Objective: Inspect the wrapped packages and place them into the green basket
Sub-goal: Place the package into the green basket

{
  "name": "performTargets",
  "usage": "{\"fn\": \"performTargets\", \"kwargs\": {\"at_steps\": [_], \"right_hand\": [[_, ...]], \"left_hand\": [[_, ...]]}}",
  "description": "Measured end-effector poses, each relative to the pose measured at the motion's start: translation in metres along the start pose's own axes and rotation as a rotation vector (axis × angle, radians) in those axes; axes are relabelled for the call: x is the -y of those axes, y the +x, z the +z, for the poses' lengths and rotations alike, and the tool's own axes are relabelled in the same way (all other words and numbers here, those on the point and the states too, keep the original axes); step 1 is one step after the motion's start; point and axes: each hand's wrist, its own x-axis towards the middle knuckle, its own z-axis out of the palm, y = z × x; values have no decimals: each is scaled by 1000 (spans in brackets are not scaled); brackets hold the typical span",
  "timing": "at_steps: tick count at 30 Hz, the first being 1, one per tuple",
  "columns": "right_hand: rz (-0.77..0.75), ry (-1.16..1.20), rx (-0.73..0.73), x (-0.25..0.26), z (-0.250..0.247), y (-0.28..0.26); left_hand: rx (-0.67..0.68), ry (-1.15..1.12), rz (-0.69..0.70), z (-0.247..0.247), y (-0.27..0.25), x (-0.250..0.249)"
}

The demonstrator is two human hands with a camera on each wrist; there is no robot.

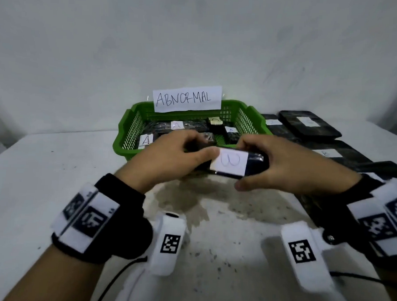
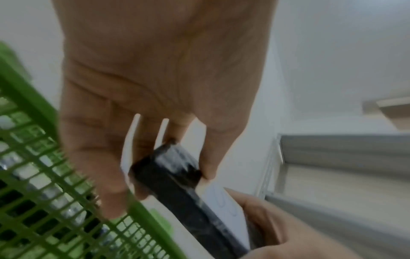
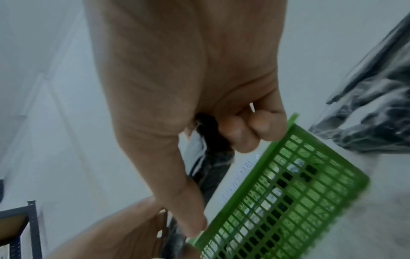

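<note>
Both hands hold one black wrapped package [image 1: 254, 162] just in front of the green basket [image 1: 127, 128]; its white label [image 1: 230, 162] carries a handwritten mark. My left hand [image 1: 169, 158] grips the package's left end, thumb on the label's edge. My right hand [image 1: 282, 165] grips the right end, thumb underneath. In the left wrist view the fingers [image 2: 142, 157] pinch the package [image 2: 177, 177] beside the basket wall [image 2: 44, 175]. The right wrist view shows curled fingers [image 3: 241, 131] around the package [image 3: 213, 154]. Several labelled packages [image 1: 178, 126] lie inside the basket.
A paper sign reading ABNORMAL [image 1: 186, 99] stands on the basket's back rim. Several more black wrapped packages [image 1: 309, 124] lie on the table at the right. The white table [image 1: 42, 176] has a stained patch [image 1: 201, 201] under the hands. A wall stands close behind.
</note>
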Motion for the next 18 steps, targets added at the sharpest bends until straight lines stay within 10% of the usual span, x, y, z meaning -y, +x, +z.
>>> {"fn": "performTargets", "kwargs": {"at_steps": [6, 18], "right_hand": [[-160, 493, -224, 9, -9, 29], [-163, 693, -437, 6, -7, 51]], "left_hand": [[-239, -456, 71, -25, 3, -14], [-287, -321, 142, -11, 15, -12]]}}
